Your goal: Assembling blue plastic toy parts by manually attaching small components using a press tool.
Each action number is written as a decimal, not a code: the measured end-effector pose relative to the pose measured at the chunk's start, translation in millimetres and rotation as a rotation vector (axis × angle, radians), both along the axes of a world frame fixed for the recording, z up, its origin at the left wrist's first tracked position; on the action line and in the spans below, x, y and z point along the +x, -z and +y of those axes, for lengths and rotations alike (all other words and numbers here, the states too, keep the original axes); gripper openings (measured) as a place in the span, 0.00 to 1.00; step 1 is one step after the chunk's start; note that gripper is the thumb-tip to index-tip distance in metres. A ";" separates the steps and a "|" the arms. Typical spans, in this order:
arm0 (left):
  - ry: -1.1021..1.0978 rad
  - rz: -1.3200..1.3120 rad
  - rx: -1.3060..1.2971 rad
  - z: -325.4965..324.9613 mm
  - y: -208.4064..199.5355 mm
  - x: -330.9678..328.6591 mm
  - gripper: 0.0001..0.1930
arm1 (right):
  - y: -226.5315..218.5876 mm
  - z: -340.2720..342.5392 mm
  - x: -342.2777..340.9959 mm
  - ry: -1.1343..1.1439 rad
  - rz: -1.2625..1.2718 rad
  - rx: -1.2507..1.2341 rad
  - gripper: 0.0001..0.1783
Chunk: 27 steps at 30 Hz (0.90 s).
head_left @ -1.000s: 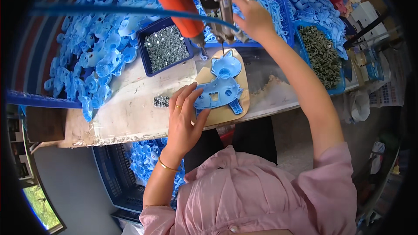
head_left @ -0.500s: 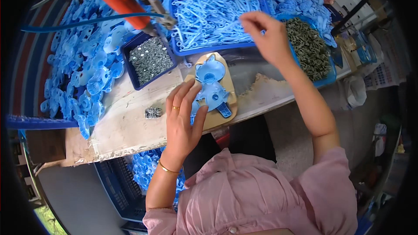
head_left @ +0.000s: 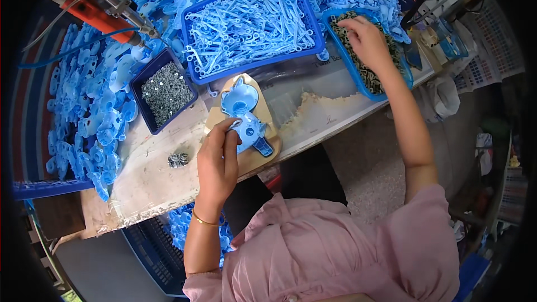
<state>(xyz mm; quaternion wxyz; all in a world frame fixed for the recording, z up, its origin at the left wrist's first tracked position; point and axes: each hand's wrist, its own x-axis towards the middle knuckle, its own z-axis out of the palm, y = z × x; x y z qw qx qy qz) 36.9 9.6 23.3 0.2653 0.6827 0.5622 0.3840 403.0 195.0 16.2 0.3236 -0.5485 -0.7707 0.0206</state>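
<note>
My left hand (head_left: 217, 159) is closed in a pinch above a blue moulded plastic figure half (head_left: 239, 100). Between its fingertips shows the pale ring-like end of a small piece (head_left: 236, 123), whose kind I cannot make out. Face down or up I cannot say, the blue half lies on a tan shaped block (head_left: 268, 117), and my hand covers part of it. Over a light-blue bin (head_left: 407, 81) of small dark greenish parts (head_left: 369, 81) reaches my right hand (head_left: 366, 42). Its bent fingers and thumb are apart, with nothing visible between them.
A blue basket (head_left: 193, 75) of light-blue ringed links stands behind the block. Left of it are a dark blue bin (head_left: 155, 130) of small metal pieces and an orange power driver (head_left: 92, 14). Blue moulded parts (head_left: 106, 106) are heaped around. A small dark-and-silver bundle (head_left: 178, 160) lies nearby.
My right hand has moved from beside the link basket to over the dark parts. My left hand's spread fingers have drawn into a pinch on a small piece. The whole view has shifted.
</note>
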 end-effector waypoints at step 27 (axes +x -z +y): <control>0.189 -0.552 -0.348 -14.0 6.8 8.0 0.07 | -33.8 -94.6 -135.7 -0.645 0.556 -1.033 0.09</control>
